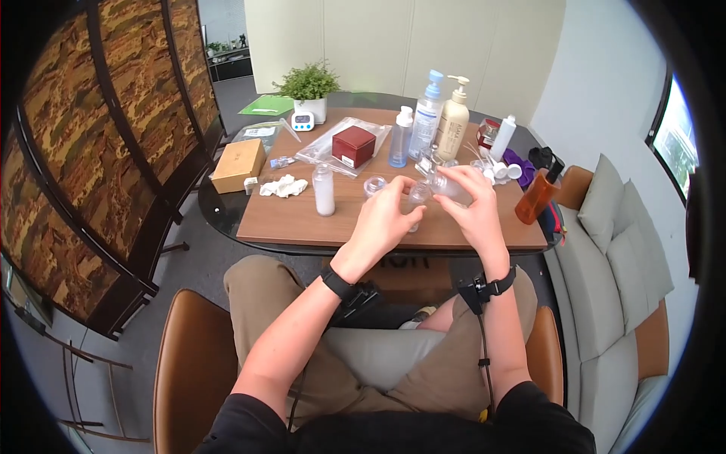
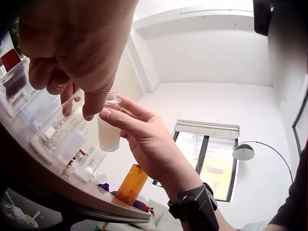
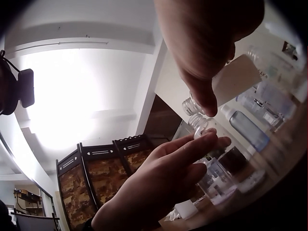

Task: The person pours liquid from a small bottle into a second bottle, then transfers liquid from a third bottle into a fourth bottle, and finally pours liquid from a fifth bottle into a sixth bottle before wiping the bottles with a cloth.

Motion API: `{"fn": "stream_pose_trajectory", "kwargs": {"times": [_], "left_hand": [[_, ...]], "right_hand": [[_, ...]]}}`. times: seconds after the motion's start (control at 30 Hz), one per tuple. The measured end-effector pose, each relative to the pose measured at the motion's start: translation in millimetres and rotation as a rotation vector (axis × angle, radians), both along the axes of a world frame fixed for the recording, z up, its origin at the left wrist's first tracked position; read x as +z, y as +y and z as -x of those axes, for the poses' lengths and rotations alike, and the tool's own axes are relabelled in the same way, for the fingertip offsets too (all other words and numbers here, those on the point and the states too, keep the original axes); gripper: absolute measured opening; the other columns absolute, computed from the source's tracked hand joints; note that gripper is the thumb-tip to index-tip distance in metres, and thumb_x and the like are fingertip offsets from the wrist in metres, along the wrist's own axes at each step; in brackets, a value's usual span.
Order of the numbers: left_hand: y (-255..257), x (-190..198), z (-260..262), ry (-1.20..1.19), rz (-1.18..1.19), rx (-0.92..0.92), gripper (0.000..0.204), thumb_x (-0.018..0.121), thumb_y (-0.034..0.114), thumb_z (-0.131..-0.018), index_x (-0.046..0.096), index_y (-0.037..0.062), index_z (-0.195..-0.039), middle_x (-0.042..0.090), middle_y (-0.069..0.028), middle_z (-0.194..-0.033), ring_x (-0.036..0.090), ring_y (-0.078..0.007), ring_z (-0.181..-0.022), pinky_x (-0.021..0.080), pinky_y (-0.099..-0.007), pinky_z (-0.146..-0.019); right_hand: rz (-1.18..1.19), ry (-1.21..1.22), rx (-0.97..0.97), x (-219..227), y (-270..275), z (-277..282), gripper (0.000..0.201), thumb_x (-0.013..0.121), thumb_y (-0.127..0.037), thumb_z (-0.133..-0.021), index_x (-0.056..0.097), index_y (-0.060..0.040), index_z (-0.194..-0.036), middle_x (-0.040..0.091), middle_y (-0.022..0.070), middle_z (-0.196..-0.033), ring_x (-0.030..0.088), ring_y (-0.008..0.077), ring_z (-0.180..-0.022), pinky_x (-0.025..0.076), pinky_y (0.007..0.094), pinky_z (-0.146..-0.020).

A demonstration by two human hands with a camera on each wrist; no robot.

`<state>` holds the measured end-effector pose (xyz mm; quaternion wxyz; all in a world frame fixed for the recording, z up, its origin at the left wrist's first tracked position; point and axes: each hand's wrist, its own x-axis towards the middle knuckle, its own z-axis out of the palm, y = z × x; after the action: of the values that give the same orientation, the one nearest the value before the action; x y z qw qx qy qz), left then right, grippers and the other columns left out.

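Note:
In the right wrist view the right hand (image 3: 207,53) grips a tilted bottle of whitish liquid (image 3: 236,79), its open neck down at the mouth of a clear bottle (image 3: 198,123). The left hand (image 3: 163,173) pinches that clear bottle between thumb and fingers. The head view has the left hand (image 1: 382,219) and the right hand (image 1: 473,208) close together above the table's front half. From the left wrist, the right hand (image 2: 154,139) holds the whitish bottle (image 2: 109,132) beside the left hand (image 2: 77,53); the clear bottle is mostly hidden there.
A frosted bottle (image 1: 324,193) and an open jar (image 1: 373,186) stand left of the hands. Behind are a dark red box (image 1: 354,146), a blue-capped bottle (image 1: 426,117) and a pump bottle (image 1: 454,125). An orange bottle (image 1: 536,198) stands right, crumpled tissue (image 1: 283,186) lies left.

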<state>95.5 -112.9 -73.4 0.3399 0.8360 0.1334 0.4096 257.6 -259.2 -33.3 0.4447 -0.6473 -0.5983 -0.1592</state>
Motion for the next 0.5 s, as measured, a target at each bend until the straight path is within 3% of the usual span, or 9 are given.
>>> {"fn": "stream_pose_trajectory", "kwargs": {"times": [0.07,0.2,0.27,0.5], "left_hand": [[-3.0,7.8,5.0,0.097,0.122,-0.039,0.049,0.087,0.025,-0.095,0.067,0.0013,-0.133,0.078,-0.0184,-0.126,0.077,-0.0364,-0.114,0.059,-0.0453,-0.095],[-2.4,5.0,4.2,0.048,0.039,-0.033,0.045,0.083,0.022,-0.096,0.066,0.0003,-0.132,0.08,-0.0193,-0.123,0.082,-0.0355,-0.099,0.061,-0.049,-0.092],[-3.0,6.8,5.1,0.108,0.109,-0.045,0.048,0.086,0.024,-0.095,0.066,0.0008,-0.133,0.078,-0.0193,-0.127,0.075,-0.0395,-0.122,0.059,-0.0483,-0.1],[-4.1,7.8,4.9,0.105,0.111,-0.043,0.049,0.086,0.025,-0.096,0.066,0.0005,-0.133,0.078,-0.0194,-0.127,0.075,-0.0393,-0.121,0.059,-0.048,-0.1]], "right_hand": [[-0.001,-0.033,-0.025,0.8,0.3,3.9,0.048,0.088,-0.013,-0.087,0.081,-0.0087,-0.134,0.077,0.0066,-0.125,0.067,0.026,-0.121,0.04,0.0396,-0.109],[-0.017,-0.097,-0.081,4.8,-0.7,9.1,0.048,0.086,-0.01,-0.087,0.081,-0.0099,-0.135,0.076,0.0048,-0.126,0.065,0.0241,-0.123,0.036,0.0388,-0.111],[-0.014,-0.1,-0.078,4.9,-1.0,8.9,0.048,0.085,-0.01,-0.087,0.081,-0.01,-0.135,0.076,0.0045,-0.126,0.065,0.0241,-0.123,0.035,0.0393,-0.112],[-0.016,-0.154,-0.115,5.2,-1.2,11.0,0.048,0.083,-0.008,-0.088,0.081,-0.0106,-0.136,0.075,0.0043,-0.128,0.064,0.0239,-0.126,0.033,0.04,-0.114]]}}
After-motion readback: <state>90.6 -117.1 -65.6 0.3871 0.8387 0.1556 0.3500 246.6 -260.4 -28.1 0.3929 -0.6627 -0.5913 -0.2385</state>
